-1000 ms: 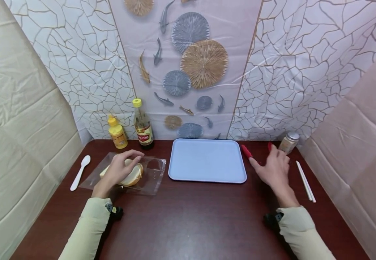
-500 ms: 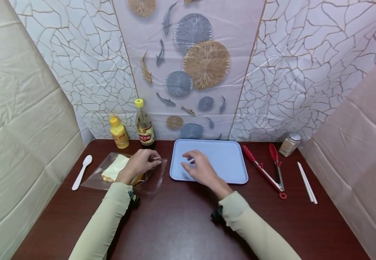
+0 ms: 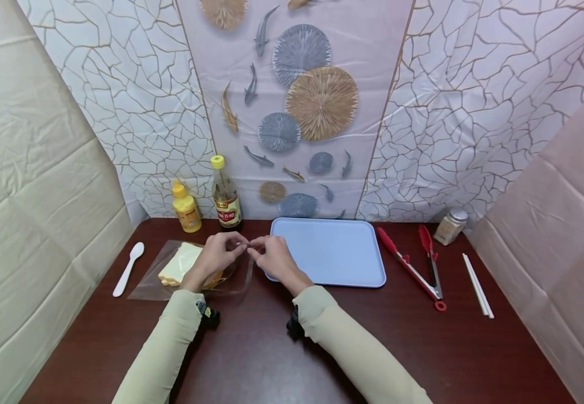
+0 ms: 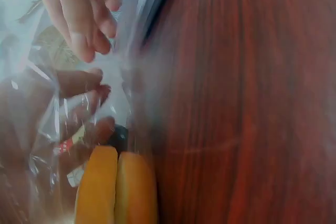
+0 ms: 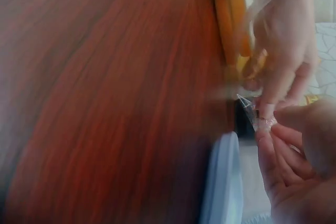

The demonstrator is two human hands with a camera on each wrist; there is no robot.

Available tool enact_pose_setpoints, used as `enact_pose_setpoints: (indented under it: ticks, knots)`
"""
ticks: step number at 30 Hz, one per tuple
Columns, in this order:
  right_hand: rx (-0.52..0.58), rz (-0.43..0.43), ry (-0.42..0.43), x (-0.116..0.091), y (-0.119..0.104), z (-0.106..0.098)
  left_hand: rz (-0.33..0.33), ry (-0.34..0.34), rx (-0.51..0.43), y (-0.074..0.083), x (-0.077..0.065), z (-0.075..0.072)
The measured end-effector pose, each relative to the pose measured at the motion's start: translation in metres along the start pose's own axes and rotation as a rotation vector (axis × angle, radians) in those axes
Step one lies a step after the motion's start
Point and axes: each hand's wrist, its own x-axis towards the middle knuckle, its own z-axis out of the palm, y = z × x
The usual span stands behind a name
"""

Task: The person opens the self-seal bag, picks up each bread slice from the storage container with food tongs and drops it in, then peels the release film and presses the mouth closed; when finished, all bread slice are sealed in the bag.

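Bread point(image 3: 179, 262) lies left of the frame's centre inside a clear bag point(image 3: 150, 286), whose edge our left grip point(image 3: 216, 253) and right grip point(image 3: 274, 258) pinch.

clear plastic bag point(image 3: 236, 281) | wrinkled, pinched at right edge | pale bread slices point(image 3: 181, 264), golden-crusted | inside

The table point(image 3: 256, 353) bears a spoon point(image 3: 127, 273), bag point(image 3: 146, 285), bottles point(image 3: 227, 207), tray point(image 3: 329, 252), tongs point(image 3: 416, 274), chopsticks point(image 3: 477, 285) and a seemingly glass jar point(image 3: 450, 227).

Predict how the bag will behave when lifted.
The bag will likely flop: it looks thin and creased. Shiny highlights suggest it could be slippery. The bread inside may slide, since the bag spreads well beyond it.
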Motion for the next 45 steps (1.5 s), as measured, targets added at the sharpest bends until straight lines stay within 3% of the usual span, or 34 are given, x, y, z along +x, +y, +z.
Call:
enact_pose_setpoints:
  ticks: [6,13,20,34,45]
  knots:
    - [0.031,0.111,0.028,0.004,-0.003,0.010,-0.004,0.016,-0.048,0.003,-0.004,0.001]
    - [0.007,0.084,0.075,0.003,-0.002,0.013,-0.004,0.014,-0.085,0.007,-0.007,0.000]
    - [-0.045,0.092,0.066,0.002,-0.001,0.011,0.003,0.011,-0.108,0.011,-0.008,0.000]
    - [-0.145,0.094,0.147,-0.002,0.002,0.009,-0.024,0.042,-0.037,0.017,-0.006,0.006]
    - [-0.249,0.027,0.174,-0.007,0.004,0.009,-0.084,0.062,0.052,0.023,-0.005,0.012]
